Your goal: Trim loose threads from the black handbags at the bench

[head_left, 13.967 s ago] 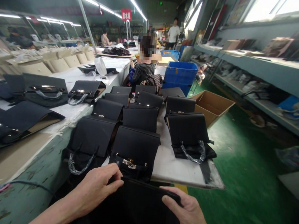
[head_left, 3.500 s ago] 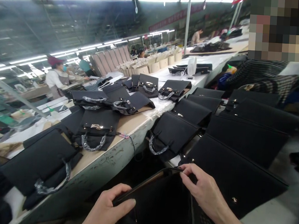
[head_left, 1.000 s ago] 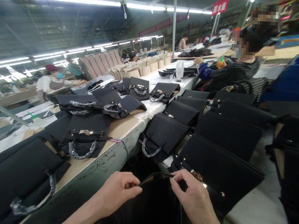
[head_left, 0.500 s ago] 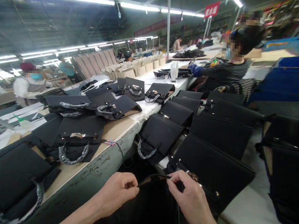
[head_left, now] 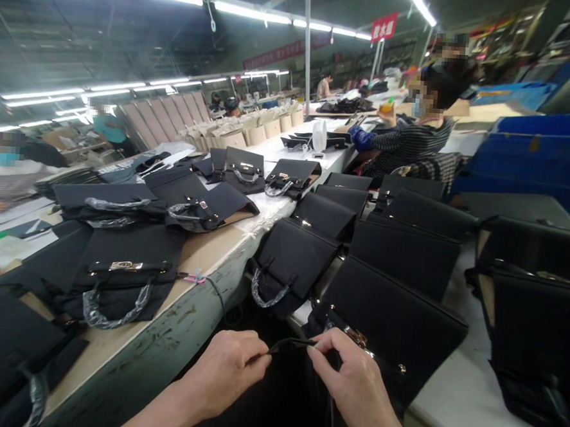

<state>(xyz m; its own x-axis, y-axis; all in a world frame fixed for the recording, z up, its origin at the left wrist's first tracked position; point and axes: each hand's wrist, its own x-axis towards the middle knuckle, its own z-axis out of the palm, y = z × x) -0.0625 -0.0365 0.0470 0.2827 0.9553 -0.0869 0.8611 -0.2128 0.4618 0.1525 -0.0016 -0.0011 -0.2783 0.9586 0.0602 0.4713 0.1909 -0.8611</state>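
Observation:
Low in the middle, a black handbag (head_left: 281,397) rests close to my body, its lower part lost in shadow. My left hand (head_left: 229,371) pinches the left end of its upper edge between thumb and fingers. A short way to the right, my right hand (head_left: 355,375) pinches the same edge, which bows slightly upward between the two hands. Just beyond my right hand lies a large black handbag (head_left: 394,317) with a gold clasp. Another handbag (head_left: 292,259) with a plastic-wrapped handle lies ahead of my hands.
A long worktable (head_left: 205,254) on the left carries several black handbags. More bags cover the white table (head_left: 466,405) on the right. A co-worker in a striped top (head_left: 410,140) sits beyond them near blue bins (head_left: 535,151). Another person (head_left: 7,177) stands at far left.
The bag's upper edge looks narrower between my hands, with less brown lining showing. My view has turned slightly right. The striped-top co-worker has raised a hand.

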